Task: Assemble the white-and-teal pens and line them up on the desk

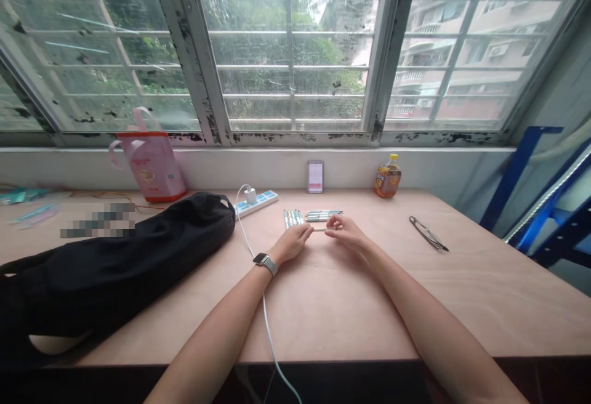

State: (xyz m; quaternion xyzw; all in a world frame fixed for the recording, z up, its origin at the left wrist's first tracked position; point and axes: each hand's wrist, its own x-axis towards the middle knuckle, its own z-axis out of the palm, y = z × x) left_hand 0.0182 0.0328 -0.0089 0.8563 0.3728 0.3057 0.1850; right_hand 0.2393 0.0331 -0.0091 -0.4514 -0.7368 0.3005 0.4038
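A slim pale pen (319,229) spans the gap between my two hands, low over the table. My left hand (292,241), with a watch on its wrist, is closed at the pen's left end. At the other end, the curled fingers of my right hand (347,233) pinch it. Just beyond my left hand, several pens (292,216) lie side by side, pointing away from me. Another group of pens (324,214) lies crosswise behind the held one. My fingers partly hide the held pen's ends.
A white cable (266,324) runs past my left wrist from a charger on a power strip (258,203). A long black bag (138,262) covers the left side. A phone (316,177) and a drink bottle (388,177) stand at the back; glasses (428,234) lie right.
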